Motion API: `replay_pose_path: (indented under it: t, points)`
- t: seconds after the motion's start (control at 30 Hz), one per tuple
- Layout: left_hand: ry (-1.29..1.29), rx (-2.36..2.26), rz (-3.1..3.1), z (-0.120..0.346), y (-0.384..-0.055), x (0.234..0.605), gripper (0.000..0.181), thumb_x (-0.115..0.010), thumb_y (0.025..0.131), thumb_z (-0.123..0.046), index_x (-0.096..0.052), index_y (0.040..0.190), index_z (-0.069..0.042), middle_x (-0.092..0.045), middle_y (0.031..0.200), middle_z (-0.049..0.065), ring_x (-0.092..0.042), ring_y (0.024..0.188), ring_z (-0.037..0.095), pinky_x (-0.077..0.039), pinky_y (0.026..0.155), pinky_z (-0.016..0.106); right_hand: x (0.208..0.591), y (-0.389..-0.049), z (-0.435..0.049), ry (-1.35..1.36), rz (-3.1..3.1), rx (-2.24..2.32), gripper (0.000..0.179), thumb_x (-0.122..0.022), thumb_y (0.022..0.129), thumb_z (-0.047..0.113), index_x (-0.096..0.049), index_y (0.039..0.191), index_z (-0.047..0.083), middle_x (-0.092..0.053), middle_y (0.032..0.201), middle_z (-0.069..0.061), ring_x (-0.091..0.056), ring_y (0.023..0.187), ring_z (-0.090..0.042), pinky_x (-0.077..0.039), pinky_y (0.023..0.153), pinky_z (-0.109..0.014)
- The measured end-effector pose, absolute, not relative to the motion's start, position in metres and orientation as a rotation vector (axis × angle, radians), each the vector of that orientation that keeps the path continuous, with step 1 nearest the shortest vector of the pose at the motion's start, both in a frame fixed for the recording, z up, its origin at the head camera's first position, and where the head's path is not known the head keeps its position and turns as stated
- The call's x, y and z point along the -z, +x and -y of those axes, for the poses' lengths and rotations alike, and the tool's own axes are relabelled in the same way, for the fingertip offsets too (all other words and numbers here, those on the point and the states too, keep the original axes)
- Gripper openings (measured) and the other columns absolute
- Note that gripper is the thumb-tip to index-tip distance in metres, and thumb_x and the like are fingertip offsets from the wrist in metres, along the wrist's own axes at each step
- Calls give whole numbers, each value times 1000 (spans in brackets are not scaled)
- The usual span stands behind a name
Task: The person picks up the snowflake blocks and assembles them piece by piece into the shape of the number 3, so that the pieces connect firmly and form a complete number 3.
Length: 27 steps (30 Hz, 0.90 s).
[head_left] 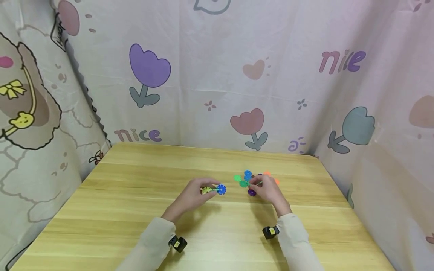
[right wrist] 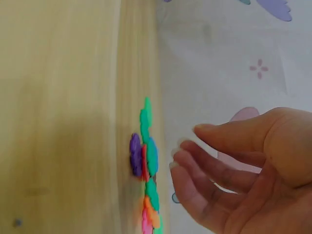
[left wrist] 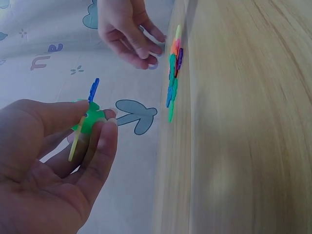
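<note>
My left hand [head_left: 194, 194] pinches a small piece of joined notched plastic discs between thumb and fingers. In the left wrist view it shows as a green disc [left wrist: 88, 122] at the fingertips, with a blue disc [left wrist: 94, 89] at one end and a yellow disc [left wrist: 75, 142] at the other. To the right, my right hand [head_left: 268, 189] hovers over loose discs, its fingers bent loosely. Nothing shows between thumb and fingers in the right wrist view. A purple disc [right wrist: 135, 154] and several green discs [right wrist: 152, 156] lie close beside those fingertips.
The discs lie in a low cluster on the wooden table [head_left: 135, 165], including blue discs [head_left: 248, 175], a light green disc [head_left: 237, 178] and an orange disc [head_left: 267, 173]. A patterned curtain [head_left: 210, 75] hangs along the table's back and sides. Each wrist wears a small black camera [head_left: 270, 232].
</note>
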<state>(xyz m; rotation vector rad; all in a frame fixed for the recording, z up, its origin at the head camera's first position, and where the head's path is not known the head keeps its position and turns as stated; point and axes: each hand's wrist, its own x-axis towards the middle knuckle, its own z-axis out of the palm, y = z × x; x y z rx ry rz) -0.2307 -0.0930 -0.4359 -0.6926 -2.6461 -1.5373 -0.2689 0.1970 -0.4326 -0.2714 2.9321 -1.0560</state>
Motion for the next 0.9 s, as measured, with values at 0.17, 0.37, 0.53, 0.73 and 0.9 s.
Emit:
replay_pose_path:
  t: [0.17, 0.37, 0.53, 0.73, 0.9]
  points:
    - [-694, 1542, 2651, 94, -230, 437, 29, -72, 96, -11, -74, 124, -17, -74, 125, 8, -70, 104, 20, -44, 58, 20, 438, -271, -201, -257, -2909, 959, 9, -70, 95, 6, -78, 100, 5, -76, 104, -10, -70, 92, -24, -60, 81, -40]
    - [-692, 1533, 2652, 95, -231, 435, 28, -71, 97, -13, -74, 124, -20, -75, 123, 7, -70, 106, 21, -46, 60, 20, 443, -274, -203, -254, -2908, 933, 10, -69, 97, 8, -78, 101, 6, -76, 109, -12, -71, 98, -28, -60, 87, -45]
    - [-734, 1538, 2627, 95, -231, 434, 28, -72, 96, -10, -74, 124, -17, -74, 124, 8, -70, 106, 22, -47, 63, 21, 444, -276, -205, -241, -2928, 929, 11, -68, 97, 8, -78, 101, 6, -75, 116, -16, -72, 98, -29, -59, 88, -48]
    - [-739, 1554, 2625, 93, -230, 434, 28, -72, 96, -10, -74, 124, -16, -74, 124, 10, -70, 101, 20, -46, 60, 20, 446, -274, -206, -259, -2928, 949, 8, -72, 93, 3, -78, 97, 7, -75, 112, -14, -71, 94, -25, -59, 87, -47]
    - [-724, 1572, 2631, 94, -230, 434, 28, -73, 96, -10, -74, 123, -17, -73, 126, 10, -71, 100, 20, -45, 56, 20, 448, -273, -204, -311, -2931, 939, 13, -80, 85, 0, -76, 97, 4, -75, 100, -10, -68, 93, -24, -58, 88, -46]
